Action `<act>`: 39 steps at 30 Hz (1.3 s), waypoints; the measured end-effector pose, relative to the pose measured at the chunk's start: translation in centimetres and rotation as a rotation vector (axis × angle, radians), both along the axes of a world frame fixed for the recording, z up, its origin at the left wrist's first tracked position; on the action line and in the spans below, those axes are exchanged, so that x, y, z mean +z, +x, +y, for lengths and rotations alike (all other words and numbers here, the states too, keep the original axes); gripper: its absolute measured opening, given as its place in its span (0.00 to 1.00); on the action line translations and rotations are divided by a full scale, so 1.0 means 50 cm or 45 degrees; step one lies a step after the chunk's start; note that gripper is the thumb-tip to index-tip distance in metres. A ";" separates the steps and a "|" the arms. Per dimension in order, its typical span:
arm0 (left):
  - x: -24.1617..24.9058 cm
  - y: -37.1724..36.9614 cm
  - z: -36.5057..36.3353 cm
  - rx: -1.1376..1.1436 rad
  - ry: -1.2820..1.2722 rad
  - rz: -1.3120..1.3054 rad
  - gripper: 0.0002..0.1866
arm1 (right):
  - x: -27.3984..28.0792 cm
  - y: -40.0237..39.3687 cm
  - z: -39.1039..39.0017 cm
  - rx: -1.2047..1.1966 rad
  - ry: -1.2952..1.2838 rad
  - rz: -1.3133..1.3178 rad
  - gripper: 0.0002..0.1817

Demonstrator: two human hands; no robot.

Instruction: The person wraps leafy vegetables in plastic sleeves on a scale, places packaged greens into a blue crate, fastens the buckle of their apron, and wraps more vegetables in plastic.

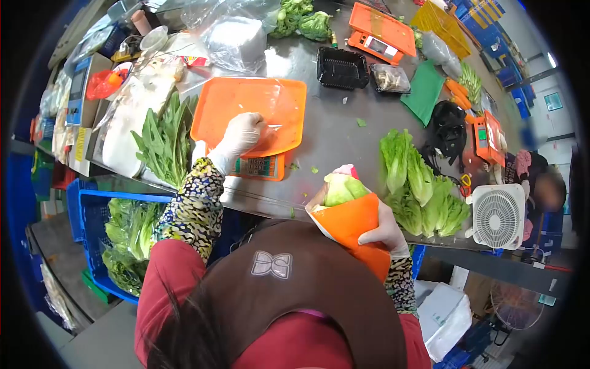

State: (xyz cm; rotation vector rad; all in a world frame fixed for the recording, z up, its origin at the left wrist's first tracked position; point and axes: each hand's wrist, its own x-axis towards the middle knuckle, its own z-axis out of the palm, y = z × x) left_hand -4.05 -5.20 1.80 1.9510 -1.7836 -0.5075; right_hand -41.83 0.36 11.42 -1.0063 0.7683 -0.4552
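My left hand [243, 135], in a white glove, is over the orange tray [212, 98] of a weighing scale [273, 167]. Its fingers are curled in; a clear, shiny film lies by them on the tray, but what they pinch is hard to see. Close to my body, my right hand [381, 230], also gloved, grips an orange wrapper [347, 221]. A pale green head of leafy vegetable [344, 189] sticks out of the wrapper's top. Long green leaves [169, 138] lie left of the tray. Right of the wrapper are several heads of lettuce [421, 178].
A black tray [342, 67], a packed clear box [390, 79] and a green cloth-like piece [424, 92] lie farther back. Two other orange scales [384, 31] are on the table. A white fan [499, 216] stands at right, near another person. A blue crate [92, 215] holds bagged greens.
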 end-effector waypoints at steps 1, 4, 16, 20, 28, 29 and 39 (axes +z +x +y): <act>0.011 -0.007 -0.005 -0.043 0.064 0.027 0.12 | 0.004 0.004 -0.001 0.000 0.003 0.000 0.57; -0.008 0.009 -0.004 -0.168 -0.098 -0.029 0.12 | 0.000 0.012 -0.001 0.011 0.008 -0.033 0.58; 0.011 0.012 0.028 -0.343 -0.043 -0.449 0.09 | -0.038 -0.006 0.002 0.001 -0.051 0.001 0.60; 0.033 -0.011 0.056 -0.455 -0.138 -0.382 0.10 | -0.030 0.017 -0.004 -0.035 -0.011 -0.057 0.60; 0.072 -0.078 0.089 -0.428 -0.392 -0.033 0.05 | -0.071 0.108 -0.068 0.086 -0.131 -0.065 0.57; 0.085 -0.079 0.098 -0.336 -0.331 0.191 0.05 | -0.078 0.118 -0.070 0.096 -0.093 -0.042 0.57; 0.048 -0.059 0.096 -0.330 -0.555 -0.309 0.03 | -0.078 0.129 -0.079 0.163 -0.264 0.123 0.65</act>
